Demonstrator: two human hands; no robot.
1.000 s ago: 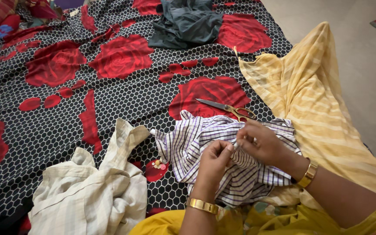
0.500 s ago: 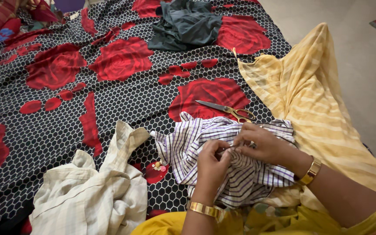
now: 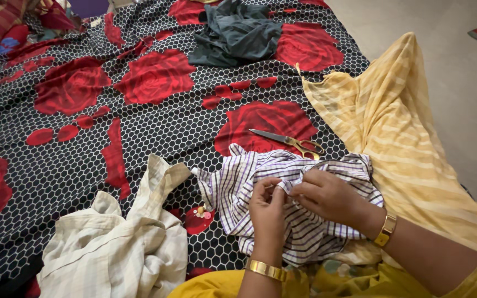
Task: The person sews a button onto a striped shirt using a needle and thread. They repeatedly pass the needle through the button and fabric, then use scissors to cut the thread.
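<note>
At the near edge of the black honeycomb-patterned bedspread with large red roses [image 3: 84, 160], a crumpled white shirt with purple and dark checked stripes [image 3: 238, 187] lies bunched directly in front of the person. Both hands work on its upper fold. The left hand [image 3: 268, 207] has thumb and forefinger pressed together on a small ridge of the fabric. The right hand [image 3: 327, 194] meets it from the right, its fingertips pinching the same ridge, so the two hands touch. The pinched spot sits at the top middle of the shirt; the rest of the cloth spreads below and to either side of the hands. Whether anything else is held between the fingers cannot be told. Each wrist carries a gold bangle.

Steel scissors with gold handles [image 3: 291, 140] lie closed on the bedspread just beyond the shirt, apart from both hands. A cream plaid garment [image 3: 117, 243] lies rumpled to the left of the shirt. A few small buttons [image 3: 199, 210] rest between the two. A dark grey-green cloth [image 3: 238, 30] sits heaped towards the far edge. A yellow striped fabric [image 3: 393, 121] drapes along the right edge.
</note>
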